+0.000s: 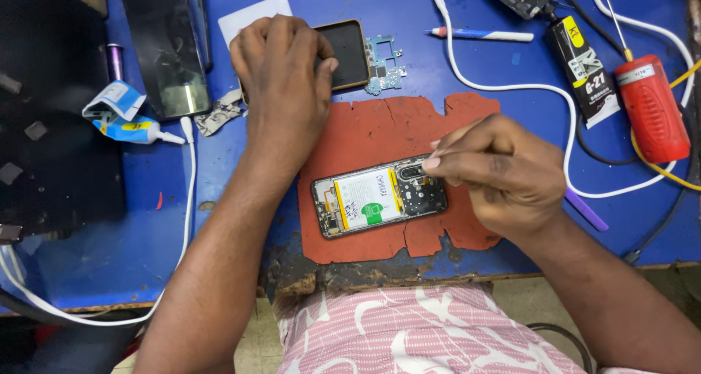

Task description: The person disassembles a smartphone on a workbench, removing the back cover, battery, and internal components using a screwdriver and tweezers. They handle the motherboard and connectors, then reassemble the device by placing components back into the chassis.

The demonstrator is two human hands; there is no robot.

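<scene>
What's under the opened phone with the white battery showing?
The opened phone lies on a cracked red rubber mat on the blue table. The mat beneath it is hidden; the right hand covers its top end.

One opened phone with white battery (380,197); one torn red rubber mat (380,133); one dark-screened black phone (164,47); one green circuit board (384,64); two glue tubes, blue-white (131,129) and black (584,71), were present.

Opened phone (380,197) on mat (365,137), under right grip (432,159); circuit board (384,64) right of left grip (288,60); glue tube (135,129) left.
</scene>
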